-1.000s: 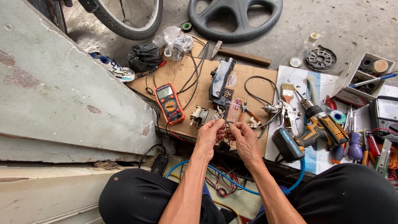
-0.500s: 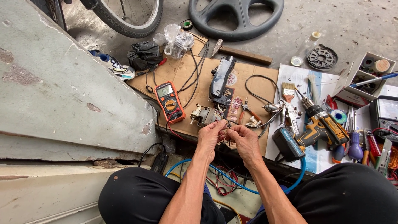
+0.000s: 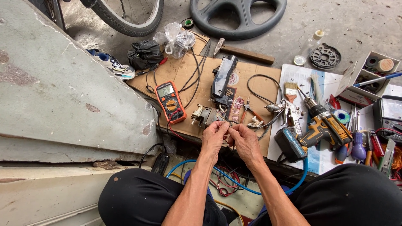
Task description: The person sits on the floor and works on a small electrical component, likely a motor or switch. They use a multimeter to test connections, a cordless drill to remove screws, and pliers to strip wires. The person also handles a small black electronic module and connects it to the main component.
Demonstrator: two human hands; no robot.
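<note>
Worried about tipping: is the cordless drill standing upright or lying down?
Lying down: the cordless drill rests on its side on the paper sheet.

Even daylight, and we get a sharp view throughout.

We see soft, flat light across the concrete floor [image 3: 356, 25] and cardboard [image 3: 184, 75], shadows faint and short under the tools. No glare, though the multimeter [image 3: 169, 101] screen shines a little. Wide-lens bending curves the far wheel [image 3: 130, 16] and the left edge. Our hands show slight softness; fine wires there are hard to resolve.
</note>
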